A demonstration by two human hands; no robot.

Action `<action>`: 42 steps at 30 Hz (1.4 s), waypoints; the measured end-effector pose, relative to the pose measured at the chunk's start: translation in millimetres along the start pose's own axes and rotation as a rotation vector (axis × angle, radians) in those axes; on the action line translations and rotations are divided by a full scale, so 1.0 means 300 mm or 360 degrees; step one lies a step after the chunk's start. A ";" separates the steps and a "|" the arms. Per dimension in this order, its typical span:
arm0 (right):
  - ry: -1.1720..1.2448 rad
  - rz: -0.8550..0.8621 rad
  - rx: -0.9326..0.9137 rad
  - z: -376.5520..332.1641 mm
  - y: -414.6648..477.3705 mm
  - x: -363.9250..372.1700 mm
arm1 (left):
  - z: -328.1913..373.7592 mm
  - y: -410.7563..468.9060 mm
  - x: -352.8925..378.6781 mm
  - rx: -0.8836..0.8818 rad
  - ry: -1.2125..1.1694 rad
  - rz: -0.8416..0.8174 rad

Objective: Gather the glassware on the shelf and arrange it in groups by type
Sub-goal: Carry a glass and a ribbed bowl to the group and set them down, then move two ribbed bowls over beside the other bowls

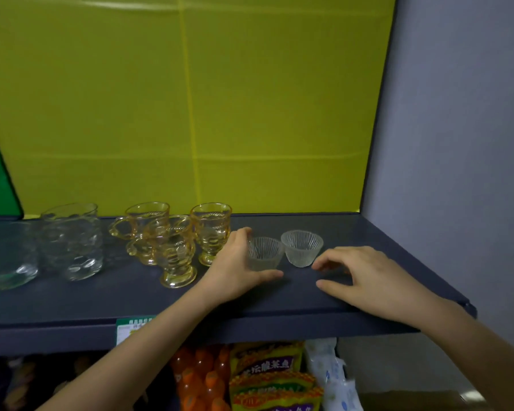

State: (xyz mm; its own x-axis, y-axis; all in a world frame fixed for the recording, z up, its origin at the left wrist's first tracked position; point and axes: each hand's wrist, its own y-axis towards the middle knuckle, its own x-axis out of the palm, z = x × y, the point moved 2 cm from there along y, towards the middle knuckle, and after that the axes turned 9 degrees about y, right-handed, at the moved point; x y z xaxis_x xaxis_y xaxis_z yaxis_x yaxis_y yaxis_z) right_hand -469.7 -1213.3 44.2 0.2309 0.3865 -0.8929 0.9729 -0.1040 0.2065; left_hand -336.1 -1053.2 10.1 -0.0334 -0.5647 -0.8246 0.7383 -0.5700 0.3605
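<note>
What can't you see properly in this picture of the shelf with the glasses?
- Head view: the clear glass at far left is blurred, and the picture's edge may cut off more beside it.
- The left hand hides one side of the small ribbed cup, so the grip is unclear.
- The three amber mugs overlap, hiding parts of the rear ones.
- The snack packets below are partly hidden by the shelf and the arms.

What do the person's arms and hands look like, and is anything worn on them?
Both are bare. The left hand and right hand show no gloves, and no rings, watch or bracelets can be seen. Both forearms are uncovered as far as the picture's lower edge, so no sleeves show. No markings or cables appear; the fingernails look short and unpainted, though the view is soft.
</note>
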 end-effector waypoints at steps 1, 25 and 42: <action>-0.0008 -0.0008 -0.0037 0.002 0.006 -0.004 | 0.008 -0.014 -0.007 0.0007 0.0054 0.0015; 0.0259 -0.0356 -0.1245 -0.624 0.142 0.302 | -0.259 -0.760 -0.464 -0.0776 0.1495 0.0450; 0.0344 -0.0362 -0.1305 -1.486 0.306 0.747 | -0.874 -1.211 -0.984 -0.0859 0.1659 0.0503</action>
State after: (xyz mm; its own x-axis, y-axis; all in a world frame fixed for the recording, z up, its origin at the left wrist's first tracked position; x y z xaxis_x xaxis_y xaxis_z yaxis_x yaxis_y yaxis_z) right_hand -323.0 -727.6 41.4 -0.0531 0.4914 -0.8693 0.6791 0.6560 0.3294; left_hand -418.0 -522.8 8.3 0.5732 0.2582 -0.7777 0.8096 -0.0321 0.5861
